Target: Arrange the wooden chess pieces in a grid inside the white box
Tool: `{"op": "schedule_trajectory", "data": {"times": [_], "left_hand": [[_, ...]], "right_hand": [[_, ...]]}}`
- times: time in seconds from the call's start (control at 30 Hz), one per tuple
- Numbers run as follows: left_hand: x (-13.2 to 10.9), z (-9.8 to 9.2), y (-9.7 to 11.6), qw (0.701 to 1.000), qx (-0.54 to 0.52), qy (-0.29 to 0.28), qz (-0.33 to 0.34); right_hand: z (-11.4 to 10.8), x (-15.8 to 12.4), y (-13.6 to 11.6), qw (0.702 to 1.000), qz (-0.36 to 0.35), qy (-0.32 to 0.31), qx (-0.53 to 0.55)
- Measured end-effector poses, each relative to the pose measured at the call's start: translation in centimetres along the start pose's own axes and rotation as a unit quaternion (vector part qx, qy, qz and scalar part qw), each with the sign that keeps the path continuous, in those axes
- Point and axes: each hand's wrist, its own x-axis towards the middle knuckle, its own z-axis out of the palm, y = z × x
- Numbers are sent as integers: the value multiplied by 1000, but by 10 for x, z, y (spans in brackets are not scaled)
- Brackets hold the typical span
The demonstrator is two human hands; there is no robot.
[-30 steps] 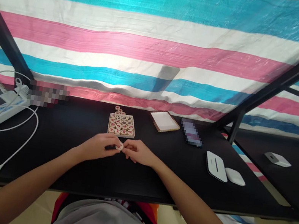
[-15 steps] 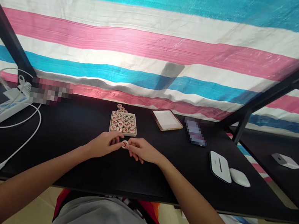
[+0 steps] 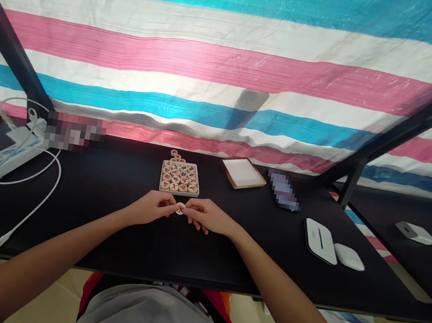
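Observation:
Between my two hands is a round Chinese chess piece (image 3: 180, 208) with a red character facing up. My left hand (image 3: 152, 208) pinches its left edge with thumb and finger. From the other side, the thumb and fingers of my right hand (image 3: 206, 216) grip the right edge. Just beyond the hands stands a shallow white box (image 3: 177, 193), filled with rows of round pieces marked in red or black. A few more red-marked pieces (image 3: 175, 154) lie behind the box.
A shallow box lid (image 3: 242, 174) and a phone (image 3: 284, 191), blurred out, lie at the back right. Farther right are a white flat device (image 3: 320, 241) and a white mouse (image 3: 348, 257). At left, a power strip (image 3: 2, 163) trails white cables.
My left fingers have closed in more on the piece, and its red character has turned slightly. The whole view has shifted a little.

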Motion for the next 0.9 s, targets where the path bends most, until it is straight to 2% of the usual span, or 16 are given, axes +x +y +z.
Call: {"op": "schedule_trajectory", "data": {"times": [0.33, 0.57, 0.9], "left_hand": [[0, 2, 1, 1000, -9, -4, -2], [-1, 2, 1, 1000, -21, -4, 0], [-1, 1, 3, 1000, -6, -7, -4]], "right_hand": [[0, 1, 1, 1000, 0, 0, 7], [-4, 3, 3, 999, -7, -31, 44], [-2, 4, 4, 999, -3, -18, 36]]}}
